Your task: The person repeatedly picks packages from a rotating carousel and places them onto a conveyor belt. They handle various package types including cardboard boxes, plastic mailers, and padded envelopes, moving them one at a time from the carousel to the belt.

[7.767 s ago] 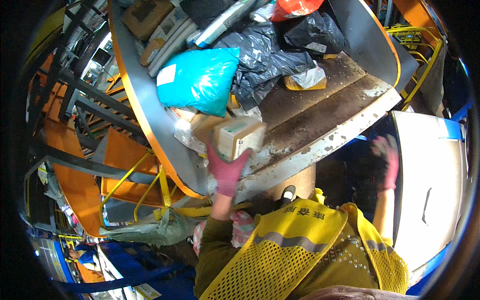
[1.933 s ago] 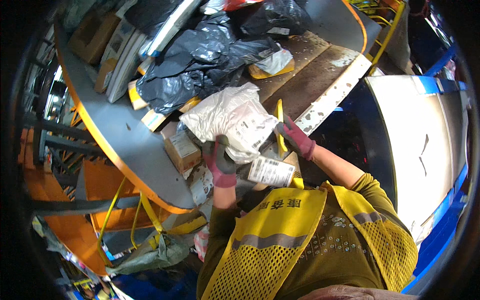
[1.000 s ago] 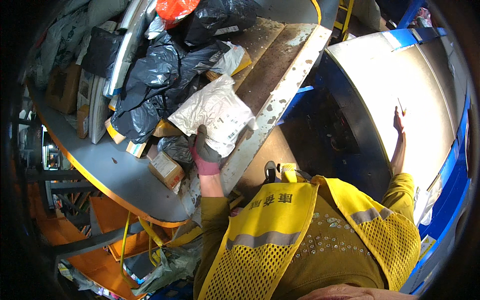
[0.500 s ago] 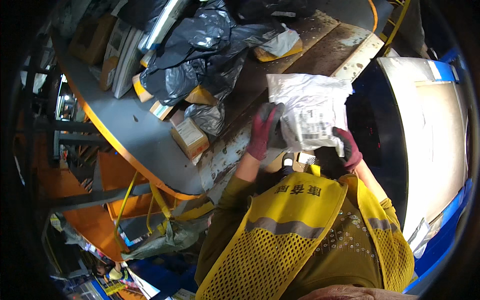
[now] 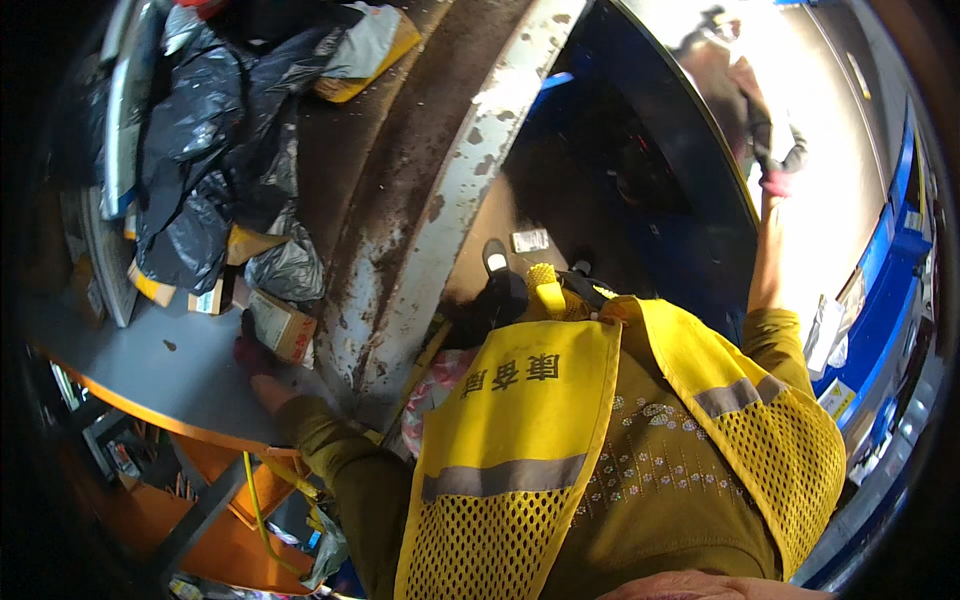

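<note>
My left hand (image 5: 252, 352), in a dark red glove, reaches down to the left and grips a small cardboard box (image 5: 283, 325) with a white label at the edge of the grey curved table (image 5: 150, 355). My right arm stretches up to the right, and my gloved right hand (image 5: 772, 150) is over the bright white conveyor surface (image 5: 830, 120). Glare hides whether that hand holds anything. A dark blurred shape (image 5: 715, 55) lies farther along the bright surface.
Black plastic bags (image 5: 200, 150) are piled on the table, with a crumpled grey bag (image 5: 290, 270) and a yellow-grey mailer (image 5: 365, 45) among them. A worn metal rail (image 5: 440, 220) runs diagonally. Blue framing (image 5: 900, 260) lines the right, orange framing (image 5: 200, 520) lies below.
Half a second ago both hands held a white plastic parcel at my chest. Now the right arm is out over the bright conveyor, the left hand is down on the small box.
</note>
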Motion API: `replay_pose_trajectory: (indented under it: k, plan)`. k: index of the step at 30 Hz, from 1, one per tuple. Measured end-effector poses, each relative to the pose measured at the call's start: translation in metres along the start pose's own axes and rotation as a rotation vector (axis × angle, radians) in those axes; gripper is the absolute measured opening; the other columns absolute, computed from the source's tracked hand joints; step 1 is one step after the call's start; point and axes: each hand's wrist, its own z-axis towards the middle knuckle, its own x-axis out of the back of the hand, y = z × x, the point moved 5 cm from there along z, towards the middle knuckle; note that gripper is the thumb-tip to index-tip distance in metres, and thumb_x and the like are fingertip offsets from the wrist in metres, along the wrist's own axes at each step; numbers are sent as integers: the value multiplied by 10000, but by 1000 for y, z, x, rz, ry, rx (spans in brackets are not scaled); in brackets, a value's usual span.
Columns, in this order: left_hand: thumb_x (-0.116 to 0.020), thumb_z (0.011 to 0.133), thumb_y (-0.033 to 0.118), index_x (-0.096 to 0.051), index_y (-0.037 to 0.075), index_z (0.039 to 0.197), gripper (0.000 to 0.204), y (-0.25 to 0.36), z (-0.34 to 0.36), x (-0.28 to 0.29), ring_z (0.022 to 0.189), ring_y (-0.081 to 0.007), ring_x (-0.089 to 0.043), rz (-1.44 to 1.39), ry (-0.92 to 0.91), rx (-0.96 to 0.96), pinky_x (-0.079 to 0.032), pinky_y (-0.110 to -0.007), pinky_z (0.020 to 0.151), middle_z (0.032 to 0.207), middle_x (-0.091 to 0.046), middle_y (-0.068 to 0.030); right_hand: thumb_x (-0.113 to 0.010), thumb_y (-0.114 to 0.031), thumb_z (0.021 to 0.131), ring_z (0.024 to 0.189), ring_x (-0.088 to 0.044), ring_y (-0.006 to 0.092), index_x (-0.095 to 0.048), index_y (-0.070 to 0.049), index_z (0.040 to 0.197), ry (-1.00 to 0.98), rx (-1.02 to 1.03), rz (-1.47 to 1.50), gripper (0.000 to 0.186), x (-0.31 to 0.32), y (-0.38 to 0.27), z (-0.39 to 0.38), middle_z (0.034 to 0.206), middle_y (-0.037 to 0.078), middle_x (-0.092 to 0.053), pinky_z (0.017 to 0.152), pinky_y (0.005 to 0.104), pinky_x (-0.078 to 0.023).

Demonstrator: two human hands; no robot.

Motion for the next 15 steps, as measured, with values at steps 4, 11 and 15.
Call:
replay_pose_trajectory:
  k: [4, 11, 15]
  plan:
    - [-700, 739, 549, -414, -4, 1333, 860, -11, -7, -9, 989, -287, -576, -28, 128, 23, -466, -391, 833, 1204, -558, -165, -499, -122, 887, 1252, -342, 189, -391, -20, 1318, 364, -191, 17, 456, 98, 44, 7, 1346, 126, -373, 1073, 363, -257]
    - [-717, 798, 344, -382, -6, 1365, 745, 45, -81, -34, 1255, -327, -436, 414, 599, -176, -378, -394, 1025, 1385, -422, -199, -347, -189, 985, 1401, -144, 172, -233, -79, 1447, 160, -153, 447, 489, 17, 55, 39, 1520, 90, -154, 1154, 387, -120]
    - [-850, 654, 198, -361, -10, 1368, 890, 97, -155, -69, 1179, -270, -459, -466, 396, -415, -352, -390, 1018, 1307, -469, -170, -463, -329, 959, 1236, -456, 208, -346, -8, 1397, -397, -710, 814, 556, -122, -18, -57, 1363, 162, -450, 1072, 339, -321]
